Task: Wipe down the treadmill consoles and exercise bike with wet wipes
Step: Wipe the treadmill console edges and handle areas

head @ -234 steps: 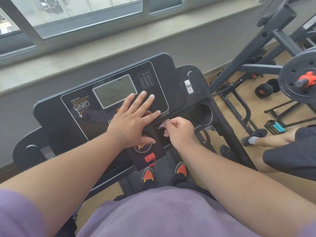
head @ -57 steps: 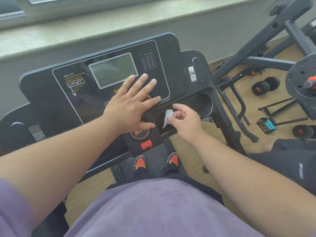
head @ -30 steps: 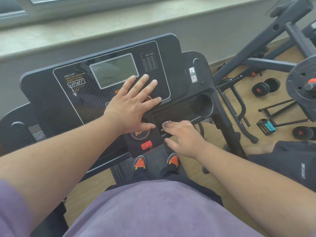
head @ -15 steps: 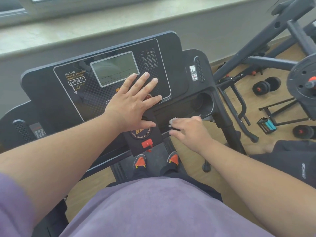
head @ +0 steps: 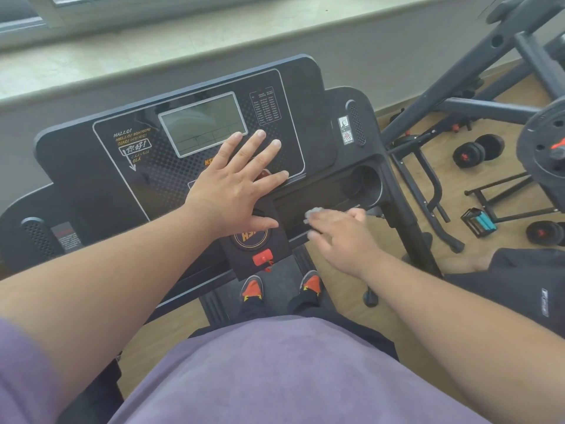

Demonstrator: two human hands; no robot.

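One treadmill console (head: 101,175) fills the view, with one cup holder (head: 365,186) at three o'clock. Two hands: the left hand (head: 235,188) lies flat, fingers spread wide, on the panel; the right hand (head: 342,237), fingers extended and blurred, presses one white wipe (head: 313,213) onto the tray at four o'clock.

The treadmill console (head: 101,179) is black with white lettering and an orange-dotted panel; its safety clip (head: 263,257) red; the wet wipe (head: 313,213) white.
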